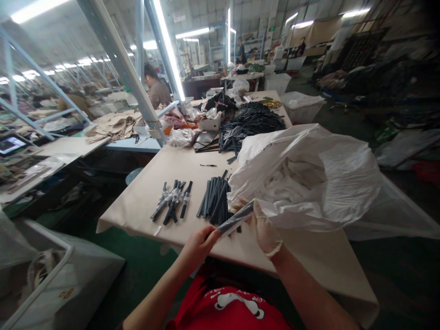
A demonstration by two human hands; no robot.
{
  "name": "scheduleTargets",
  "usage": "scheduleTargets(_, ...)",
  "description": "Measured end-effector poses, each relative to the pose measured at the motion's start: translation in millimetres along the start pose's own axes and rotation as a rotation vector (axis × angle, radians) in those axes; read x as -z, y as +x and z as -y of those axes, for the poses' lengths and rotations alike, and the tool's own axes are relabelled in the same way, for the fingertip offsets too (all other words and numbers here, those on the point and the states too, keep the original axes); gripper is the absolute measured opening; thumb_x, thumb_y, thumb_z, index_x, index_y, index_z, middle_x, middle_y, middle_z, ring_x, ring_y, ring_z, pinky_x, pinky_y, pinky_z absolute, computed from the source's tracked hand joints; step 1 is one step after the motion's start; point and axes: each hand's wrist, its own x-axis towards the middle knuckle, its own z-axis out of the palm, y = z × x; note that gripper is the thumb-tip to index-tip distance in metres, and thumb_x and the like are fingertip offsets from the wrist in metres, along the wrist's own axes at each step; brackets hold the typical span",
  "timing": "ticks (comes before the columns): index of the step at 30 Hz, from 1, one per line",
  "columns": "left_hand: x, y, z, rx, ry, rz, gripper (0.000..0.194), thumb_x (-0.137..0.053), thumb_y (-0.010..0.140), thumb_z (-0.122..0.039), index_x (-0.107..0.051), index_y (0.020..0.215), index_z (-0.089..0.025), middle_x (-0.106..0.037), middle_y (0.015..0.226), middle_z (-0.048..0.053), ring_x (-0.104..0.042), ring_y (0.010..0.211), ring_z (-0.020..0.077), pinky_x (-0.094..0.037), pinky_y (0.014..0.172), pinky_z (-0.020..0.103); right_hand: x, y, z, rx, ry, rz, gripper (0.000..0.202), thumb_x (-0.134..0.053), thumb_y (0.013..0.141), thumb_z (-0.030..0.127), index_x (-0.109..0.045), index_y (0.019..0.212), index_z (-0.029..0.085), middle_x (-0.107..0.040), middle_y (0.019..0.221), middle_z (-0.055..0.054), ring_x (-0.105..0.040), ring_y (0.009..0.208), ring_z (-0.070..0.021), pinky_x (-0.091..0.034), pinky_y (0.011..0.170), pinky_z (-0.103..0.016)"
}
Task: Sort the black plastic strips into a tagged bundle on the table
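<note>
black strip [235,220], slim and sleeved in clear film, sat between both my hands just over the near table edge. my left hand [200,241] was bare, closed w/ fingers and thumb pinched on the strip's lower end at abt 7 o'clock. my right hand [264,228], in a pale glove, was curled round the upper end at abt 1 o'clock, touching the big white plastic bag [309,174] slumped on the table's right side. strip ran tilted, low left to high right.

tan paper-covered table [172,169] carried a bundle of black strips [215,197] just beyond my hands at 12 o'clock, lying roughly parallel. left of that, at abt 11 o'clock, a smaller batch of wrapped strips [173,200] w/ light bands, fanned a bit. far end of table at 12 to 1 o'clock held a large heap of black strips [254,121] plus bags and a small box, too blurred to sort out. another person [157,89] sat at the next bench, 11 o'clock, well apart. grey bin [65,279] stood low at 8 o'clock.
</note>
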Motion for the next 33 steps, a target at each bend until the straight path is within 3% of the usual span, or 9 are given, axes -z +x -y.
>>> scheduleTargets(5, 8.2, 26, 13, -0.018, -0.029, -0.085, 0.031, -0.038, 0.082, -0.039, -0.056, 0.073, -0.015, -0.047, 0.057, -0.003, -0.042, 0.054, 0.0092, -0.032, 0.051, 0.021, -19, 30, -16, -0.084, 0.043, 0.104, 0.048, -0.054, 0.074, 0.053, -0.06, 0.108, 0.02, -0.066, 0.097, -0.007, -0.057, 0.095, -0.0219, -0.042, 0.086, -0.037)
scheduleTargets(9, 21.4, 43, 30, 0.042, 0.006, -0.032, 0.034, -0.038, 0.082, -0.042, -0.053, 0.066, -0.015, -0.043, 0.053, -0.004, -0.04, 0.052, 0.0088, -0.03, 0.05, 0.02, -31, 64, -26, -0.057, 0.16, -0.045, 0.055, -0.044, 0.075, 0.062, -0.059, 0.109, 0.022, -0.066, 0.099, -0.006, -0.056, 0.101, -0.0217, -0.041, 0.09, -0.037)
scheduleTargets(12, 28.8, 64, 50, 0.046, 0.009, -0.088, 0.033, -0.036, 0.084, -0.04, -0.054, 0.071, -0.016, -0.048, 0.057, -0.003, -0.044, 0.054, 0.0095, -0.033, 0.053, 0.021, -40, 92, -51, -0.13, 0.182, -0.007, 0.049, -0.051, 0.074, 0.056, -0.061, 0.105, 0.019, -0.067, 0.096, -0.008, -0.058, 0.095, -0.0214, -0.04, 0.09, -0.037)
scheduleTargets(17, 62.7, 120, 122, 0.152, 0.461, -0.085, 0.037, -0.03, 0.085, -0.036, -0.058, 0.072, -0.015, -0.057, 0.065, 0.003, -0.054, 0.064, 0.0147, -0.038, 0.062, 0.025, -27, 129, -86, -0.224, -0.039, -0.149, 0.05, -0.055, 0.073, 0.054, -0.054, 0.115, 0.025, -0.063, 0.107, -0.006, -0.061, 0.092, -0.0196, -0.04, 0.087, -0.037)
scheduleTargets(20, 79.3, 166, 172, 0.142, 0.82, -0.127, 0.033, -0.038, 0.081, -0.033, -0.062, 0.089, -0.011, -0.059, 0.104, 0.016, -0.055, 0.094, 0.0248, -0.04, 0.078, 0.034, -20, 144, -87, -0.212, -0.152, -0.122, 0.051, -0.057, 0.07, 0.055, -0.059, 0.107, 0.02, -0.066, 0.096, -0.008, -0.062, 0.087, -0.0194, -0.041, 0.085, -0.037)
scheduleTargets(23, 78.3, 209, 212, -0.017, 0.953, -0.096, 0.045, -0.042, 0.079, -0.033, -0.05, 0.12, -0.015, -0.041, 0.134, 0.016, -0.04, 0.119, 0.0288, -0.032, 0.094, 0.042, -18, 151, -76, -0.203, -0.218, -0.049, 0.047, -0.056, 0.07, 0.056, -0.064, 0.096, 0.017, -0.067, 0.082, -0.007, -0.063, 0.078, -0.0185, -0.045, 0.079, -0.037)
scheduleTargets(26, 79.0, 239, 241, -0.201, 0.972, 0.039, 0.044, -0.039, 0.081, -0.024, -0.047, 0.124, -0.023, -0.04, 0.136, 0.01, -0.035, 0.125, 0.025, -0.022, 0.102, 0.043, -4, 149, -51, -0.139, -0.351, -0.095, 0.042, -0.051, 0.076, 0.052, -0.063, 0.098, 0.019, -0.067, 0.083, -0.007, -0.062, 0.076, -0.0176, -0.046, 0.075, -0.035)
scheduleTargets(30, 106.9, 263, 271, -0.191, 1.048, -0.016, 0.046, -0.032, 0.083, -0.021, -0.042, 0.128, -0.018, -0.037, 0.138, 0.012, -0.036, 0.124, 0.0253, -0.024, 0.101, 0.044, 47, 131, 6, -0.012, -0.536, -0.407, 0.035, -0.047, 0.08, 0.048, -0.063, 0.094, 0.021, -0.065, 0.081, -0.006, -0.061, 0.072, -0.0177, -0.046, 0.07, -0.034)
scheduleTargets(33, 132.2, 274, 286, -0.2, 1.116, -0.039, 0.046, -0.027, 0.085, -0.023, -0.041, 0.129, -0.014, -0.037, 0.137, 0.015, -0.039, 0.121, 0.0257, -0.028, 0.098, 0.042, 93, 118, 48, 0.137, -0.891, -0.705, 0.034, -0.047, 0.079, 0.05, -0.062, 0.088, 0.02, -0.064, 0.081, -0.007, -0.059, 0.076, -0.0206, -0.044, 0.073, -0.036)
